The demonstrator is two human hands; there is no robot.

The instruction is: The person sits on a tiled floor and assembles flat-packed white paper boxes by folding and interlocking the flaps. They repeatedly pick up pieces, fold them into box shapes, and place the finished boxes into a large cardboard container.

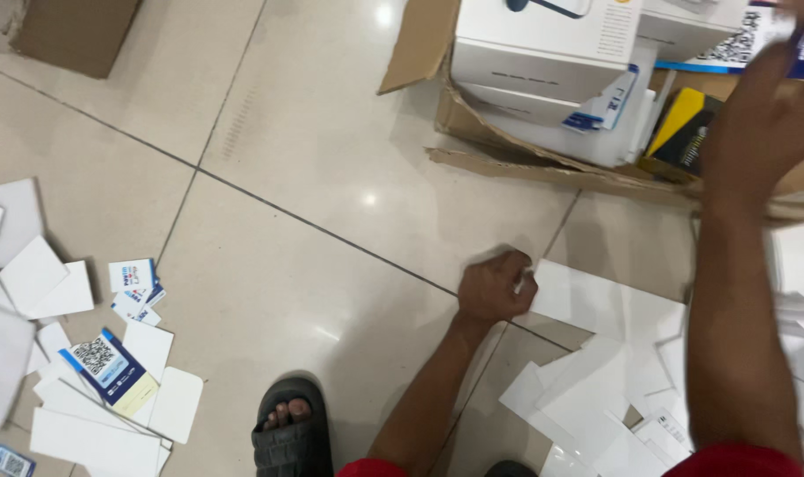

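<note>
**Fingers clamp sheet edge, other hand up at box**

Fingers [508, 269] of left hand [495, 287] curl tight on white sheet [596, 305] lying on floor [314, 177]. Right hand [769, 106] blurred, reaching cardboard box [473, 132]; grip unclear. Best to pin the sheet flat, pull slowly.

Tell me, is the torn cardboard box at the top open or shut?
Open: the cardboard box has its flap folded outward, and white boxes show inside.

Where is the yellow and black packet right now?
In the head view, the yellow and black packet stands at the upper right inside the torn cardboard box, between the white boxes and the raised right hand.
</note>
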